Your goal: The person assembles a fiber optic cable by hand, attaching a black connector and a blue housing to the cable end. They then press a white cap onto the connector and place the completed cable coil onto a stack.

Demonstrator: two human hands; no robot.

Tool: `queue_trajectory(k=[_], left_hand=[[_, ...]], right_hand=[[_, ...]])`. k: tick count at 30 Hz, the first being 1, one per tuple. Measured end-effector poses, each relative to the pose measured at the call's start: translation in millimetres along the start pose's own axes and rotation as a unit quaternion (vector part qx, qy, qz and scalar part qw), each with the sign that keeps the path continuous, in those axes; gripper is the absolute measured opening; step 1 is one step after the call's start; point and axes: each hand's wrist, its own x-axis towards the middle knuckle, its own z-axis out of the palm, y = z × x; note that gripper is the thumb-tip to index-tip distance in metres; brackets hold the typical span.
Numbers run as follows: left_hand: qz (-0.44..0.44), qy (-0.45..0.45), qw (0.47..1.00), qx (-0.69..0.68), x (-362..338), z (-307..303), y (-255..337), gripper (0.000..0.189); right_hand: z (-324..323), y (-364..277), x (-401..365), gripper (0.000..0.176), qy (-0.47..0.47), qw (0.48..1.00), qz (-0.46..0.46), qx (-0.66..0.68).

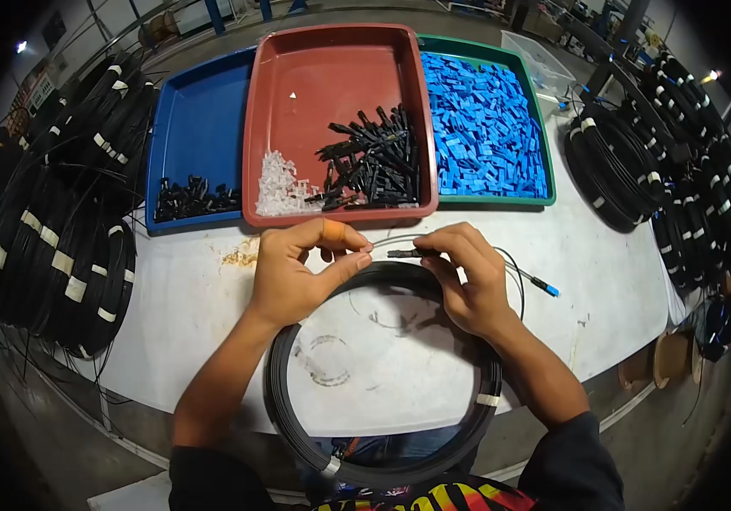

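My left hand (301, 268) is closed in a pinch, thumb against index finger, with an orange band round one finger. A thin grey cable (399, 239) runs from these fingertips towards my right hand. A small pale bit shows at the pinch, too small to name. My right hand (467, 277) pinches a black fiber connector (404, 253), whose tip points left. Below both hands lies a coil of black cable (489, 375), bound with white tape and overhanging the table's front edge. To the right, a cable end carries a connector with a blue tip (544, 287).
A red tray (331, 77) holds clear plastic pieces (280, 183) and black connector parts (382, 162). Beside it are a blue tray (199, 128) with small black parts and a green tray (544, 162) of blue pieces. Cable coils (67, 247) hang left; more coils (612, 166) stand right.
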Motion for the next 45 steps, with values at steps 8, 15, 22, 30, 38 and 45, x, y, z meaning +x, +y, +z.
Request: queue_trajectory(k=[8, 15, 22, 30, 38, 45], left_hand=[[0.045, 0.091, 0.994, -0.044, -19.4, 31.3, 2.3, 0.033], [0.075, 0.071, 0.994, 0.038, -17.0, 26.8, 2.7, 0.038], [0.062, 0.057, 0.995, 0.050, -18.0, 22.3, 5.4, 0.039], [0.050, 0.055, 0.996, 0.040, -18.1, 21.5, 3.5, 0.037], [0.091, 0.073, 0.991, 0.073, -18.1, 24.7, 5.5, 0.028], [0.082, 0.074, 0.993, 0.045, -17.6, 24.1, -3.1, 0.023]], right_hand=[[-13.4, -5.1, -8.1, 0.025, -0.026, 0.997, -0.064, -0.030], [-7.4, -4.8, -5.0, 0.026, -0.014, 0.997, -0.069, -0.024], [-4.8, -4.1, -3.7, 0.026, -0.011, 0.997, -0.073, -0.023], [-4.2, -4.8, -3.5, 0.026, -0.013, 0.996, -0.078, -0.029], [-4.3, -5.0, -7.2, 0.028, -0.022, 0.996, -0.075, -0.048], [-6.6, -8.5, -6.5, 0.026, -0.047, 0.995, -0.075, -0.041]])
